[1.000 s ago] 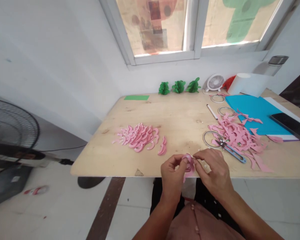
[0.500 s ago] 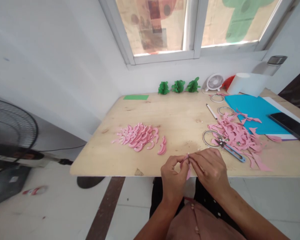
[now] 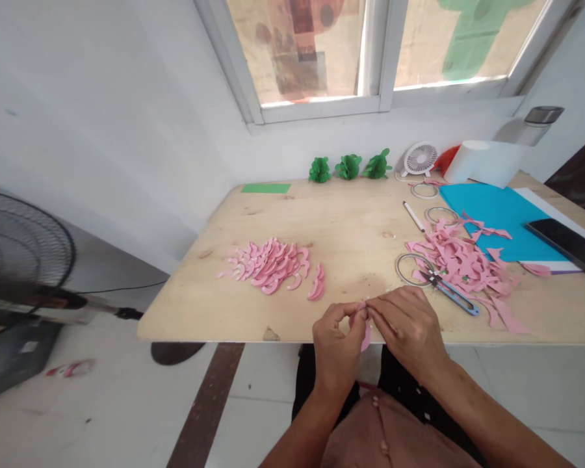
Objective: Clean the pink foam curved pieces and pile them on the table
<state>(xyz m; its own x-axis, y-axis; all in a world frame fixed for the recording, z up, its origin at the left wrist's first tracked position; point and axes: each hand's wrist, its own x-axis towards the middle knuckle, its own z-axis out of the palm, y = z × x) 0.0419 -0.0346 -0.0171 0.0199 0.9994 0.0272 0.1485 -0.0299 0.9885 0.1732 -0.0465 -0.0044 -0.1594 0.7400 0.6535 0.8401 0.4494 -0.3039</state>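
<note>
At the table's front edge my left hand [image 3: 338, 338] and my right hand [image 3: 409, 328] meet, fingertips pinched together. Between them is a small pink paper piece [image 3: 366, 338], its lower part hanging below the fingers; the fingertips cover its top. Both hands are closed on it. To the left lies a heap of curved pink paper cutouts [image 3: 273, 263], with a small separate stack of cutouts [image 3: 316, 283] nearer my left hand. Right of my right hand are blue-handled thread snips [image 3: 453, 296], resting by a pile of pink paper scraps [image 3: 463, 257].
Metal rings [image 3: 412, 270] and a white pen [image 3: 413, 216] lie on the right. Beyond are blue sheets [image 3: 492, 214], a black phone [image 3: 568, 246] and a small white fan [image 3: 419, 159]. Green paper figures [image 3: 348, 167] line the wall; a green strip [image 3: 266, 188] lies back left.
Both hands stay nearly in place at the table edge, still pinching the pink paper piece. It has turned slightly, showing a little more of its rounded lower part. The camera view shifted slightly.
</note>
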